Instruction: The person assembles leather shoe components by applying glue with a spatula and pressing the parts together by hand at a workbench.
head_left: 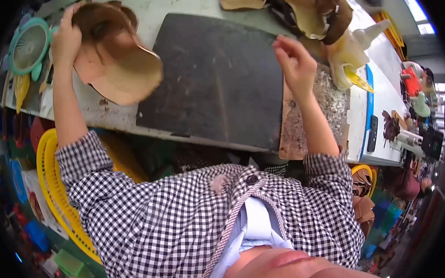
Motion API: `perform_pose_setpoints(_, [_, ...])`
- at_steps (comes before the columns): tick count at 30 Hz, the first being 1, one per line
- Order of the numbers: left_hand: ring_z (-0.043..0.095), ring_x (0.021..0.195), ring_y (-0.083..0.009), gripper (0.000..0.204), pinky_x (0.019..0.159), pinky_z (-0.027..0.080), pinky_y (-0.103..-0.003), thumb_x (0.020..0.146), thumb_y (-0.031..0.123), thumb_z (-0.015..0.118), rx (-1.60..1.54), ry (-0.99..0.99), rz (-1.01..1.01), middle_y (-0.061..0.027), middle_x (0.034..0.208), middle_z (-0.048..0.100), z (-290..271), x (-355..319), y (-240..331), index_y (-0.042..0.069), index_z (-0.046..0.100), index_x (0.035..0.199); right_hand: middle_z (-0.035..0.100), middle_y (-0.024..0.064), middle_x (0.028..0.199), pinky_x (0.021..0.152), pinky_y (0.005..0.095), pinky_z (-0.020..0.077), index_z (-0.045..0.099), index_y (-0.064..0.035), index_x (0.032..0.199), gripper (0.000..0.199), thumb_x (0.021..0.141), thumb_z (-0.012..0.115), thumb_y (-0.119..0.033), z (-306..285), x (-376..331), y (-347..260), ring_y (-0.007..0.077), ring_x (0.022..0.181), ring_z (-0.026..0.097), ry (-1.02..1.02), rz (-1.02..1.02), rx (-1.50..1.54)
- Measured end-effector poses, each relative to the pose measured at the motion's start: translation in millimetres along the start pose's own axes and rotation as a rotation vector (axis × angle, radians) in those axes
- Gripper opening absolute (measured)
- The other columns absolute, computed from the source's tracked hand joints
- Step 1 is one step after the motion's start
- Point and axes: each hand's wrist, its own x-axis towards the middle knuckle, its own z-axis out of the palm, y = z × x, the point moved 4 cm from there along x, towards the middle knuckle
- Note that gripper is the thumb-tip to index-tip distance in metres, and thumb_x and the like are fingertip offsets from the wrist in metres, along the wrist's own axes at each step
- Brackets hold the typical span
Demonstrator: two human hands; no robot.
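On the left side of the table is a brown leather piece, big and bendy, with a dark fold at the top and a light tan part low down. Its right end reaches over the left edge of a flat black mat. The left hand has hold of the leather piece at its upper left edge, with the fingers pinching it there. The right hand is near the mat's far right corner, well apart from the leather piece. Its fingers are curled in close together, and I cannot tell if they pinch anything small. Below that hand is a brown board with lots of pale spots and marks, just beside the mat. Past the right hand is a heap of brown leather, all curved and piled up. Next to the heap is a pale bottle with a pointy end and a bit of yellow at its near side. On the far left, past the left hand, sits a round green fan, with a yellow tool near it. Under the table's left side is a yellow basket.
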Motion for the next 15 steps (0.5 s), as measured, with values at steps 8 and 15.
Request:
perform_pose_setpoints(8, [0.049, 0.101, -0.037, 0.054, 0.084, 0.041, -0.043, 0.08, 0.022, 0.055, 0.386, -0.232, -0.042, -0.0196, 0.116, 0.048, 67.4, -5.5, -89.9, 0.011, 0.035, 0.129, 0.052, 0.0105, 0.087, 0.066, 0.0387, 0.0475, 0.051, -0.0062, 0.089, 0.024, 0.067, 0.059, -0.011, -40.7, 78.3, 99.8, 0.0279, 0.085, 0.055, 0.092, -0.115, -1.189])
perform_pose_setpoints(15, [0.057, 0.088, -0.027, 0.023, 0.076, 0.046, -0.034, 0.077, 0.012, 0.058, -0.684, -0.065, 0.505, -0.0119, 0.093, 0.061, -9.7, -63.3, 213.6, 0.005, 0.06, 0.098, 0.053, 0.0067, 0.072, 0.062, 0.0343, 0.0488, 0.057, -0.009, 0.077, 0.014, 0.065, 0.063, -0.011, 61.7, 1.2, -21.3, 0.0249, 0.07, 0.057, -0.454, -0.4, -0.607])
